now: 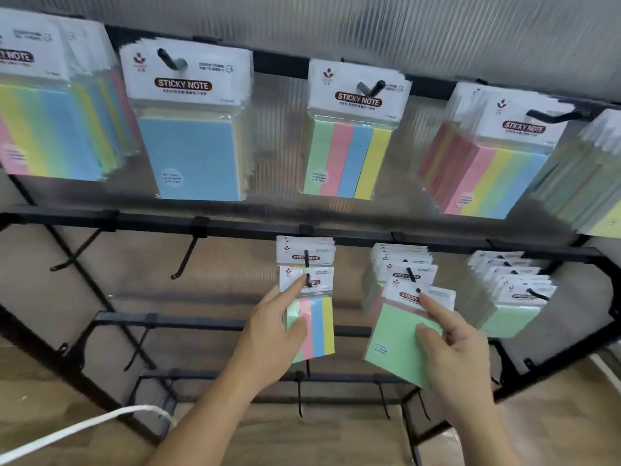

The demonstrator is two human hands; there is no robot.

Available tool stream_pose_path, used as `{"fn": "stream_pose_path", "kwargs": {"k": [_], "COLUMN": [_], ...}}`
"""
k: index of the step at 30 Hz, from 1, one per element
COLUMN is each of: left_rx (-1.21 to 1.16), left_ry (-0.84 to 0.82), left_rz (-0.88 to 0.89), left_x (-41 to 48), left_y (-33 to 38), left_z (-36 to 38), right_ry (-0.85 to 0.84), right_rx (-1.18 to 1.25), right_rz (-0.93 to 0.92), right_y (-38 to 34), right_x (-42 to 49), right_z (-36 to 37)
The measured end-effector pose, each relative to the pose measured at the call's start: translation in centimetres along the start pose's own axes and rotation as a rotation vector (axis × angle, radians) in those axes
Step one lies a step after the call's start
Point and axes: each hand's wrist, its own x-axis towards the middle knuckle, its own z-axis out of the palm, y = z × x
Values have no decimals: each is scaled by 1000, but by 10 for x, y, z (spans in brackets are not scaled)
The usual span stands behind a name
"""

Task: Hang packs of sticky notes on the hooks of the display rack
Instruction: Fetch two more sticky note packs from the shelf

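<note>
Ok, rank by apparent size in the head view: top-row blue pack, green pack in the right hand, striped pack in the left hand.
1. blue pack
2. green pack, in the right hand
3. striped pack, in the left hand
Distance from the camera differs, so real sizes stay unsure.

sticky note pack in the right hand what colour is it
Light green: the sticky note pack in the right hand, best in head view.

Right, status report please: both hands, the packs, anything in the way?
Left hand holds striped pack, header on middle hook. Right hand holds green pack against hung packs. Nothing blocking.
</note>
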Motion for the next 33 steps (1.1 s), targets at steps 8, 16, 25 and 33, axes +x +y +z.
{"fn": "stream_pose_path", "kwargs": {"k": [8, 16, 25, 33], "left_rx": [-17, -105, -85, 135], "left_ry": [61, 88, 117, 117], "left_rz": [-131, -168, -185, -232], "left_x": [12, 17, 25, 34], "left_y": [6, 9, 8, 12], "left_z": [11, 17, 19, 17], "right_ry": [-80, -125, -162, -219], "right_rx": [88, 73, -137, -398], "right_rz": [-70, -83, -77, -116], "right_y": [10, 15, 20, 3], "right_x": [12, 21, 43, 66], "right_z": [-11, -25, -15, -17]}}
